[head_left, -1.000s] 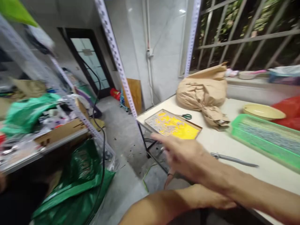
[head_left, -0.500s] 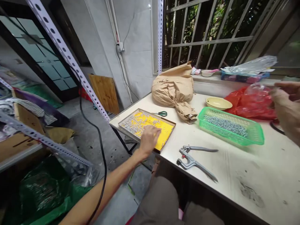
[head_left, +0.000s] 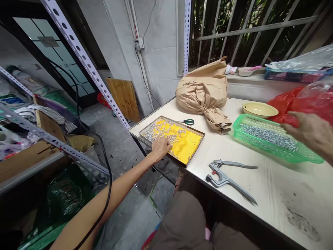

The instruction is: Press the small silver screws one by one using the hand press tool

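My left hand (head_left: 160, 147) is over the near side of a shallow tray (head_left: 194, 130) with a yellow bottom. Its fingers are bent down and drawn together among small silvery metal pins (head_left: 151, 133); what they hold, if anything, is hidden. More pins lie scattered across the yellow surface. My right hand (head_left: 310, 132) is raised by the right part of a green plastic basket (head_left: 262, 149), thumb and finger apart with nothing visible between them. Many similar metal pins (head_left: 270, 137) fill the basket's bottom.
Grey hand pliers (head_left: 225, 178) lie spread on the table (head_left: 273, 194) between tray and basket. Behind stand dark-handled scissors (head_left: 188, 122), a tied brown paper bag (head_left: 200, 90), a cream dish (head_left: 260, 109) and a red plastic bag (head_left: 283, 99). A black cable (head_left: 109, 173) hangs across my left arm.
My left hand has moved left and toward the tray's near edge, pushing closer to the pins. My right hand has come down and closer to the basket. The view has shifted.
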Available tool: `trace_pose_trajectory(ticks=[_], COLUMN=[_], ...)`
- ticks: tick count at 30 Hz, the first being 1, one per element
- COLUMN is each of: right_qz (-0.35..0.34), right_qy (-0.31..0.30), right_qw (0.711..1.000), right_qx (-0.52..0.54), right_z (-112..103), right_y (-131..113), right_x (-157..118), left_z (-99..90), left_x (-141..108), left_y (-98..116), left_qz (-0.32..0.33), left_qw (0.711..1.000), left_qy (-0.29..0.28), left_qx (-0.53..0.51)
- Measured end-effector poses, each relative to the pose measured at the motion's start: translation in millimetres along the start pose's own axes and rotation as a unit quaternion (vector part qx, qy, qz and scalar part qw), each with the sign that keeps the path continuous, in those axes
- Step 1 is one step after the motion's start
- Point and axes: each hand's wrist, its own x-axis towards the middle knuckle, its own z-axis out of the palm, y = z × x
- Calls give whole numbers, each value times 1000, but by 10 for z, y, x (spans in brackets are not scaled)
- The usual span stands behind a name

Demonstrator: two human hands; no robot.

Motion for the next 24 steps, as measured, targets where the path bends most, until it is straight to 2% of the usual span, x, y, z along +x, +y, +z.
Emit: trace_pose_trajectory(ticks=[3,7,12,16,19,21,24], right_qz=[-67,-193,-254,-239,-220,-221,-218], right_qy=[-57,-117,-199,-280,-325,-314,-253], right_qw=[995,974,944,929,920,923,940], right_qx=[-37,24,74,38,23,33,67], right_z=[60,-51,-148,-148,-119,-60,86], right_y=[-93,-424,-857,-1087,-1160,-1145,-1076], right_x=[-236,-762,-1426,-1747,-1888,-1979,-2125], left_z=[39,78,75,47,31,30,52], left_x=[31,95,170,235,293,338,414], left_y=[13,68,152,146,123,97,21], left_qz=[1,28,44,59,57,50,27], left_qw=[1000,999,996,995,996,997,998], left_qy=[3,14,2,-4,-5,-15,-57], left_qx=[19,41,75,78,73,64,3])
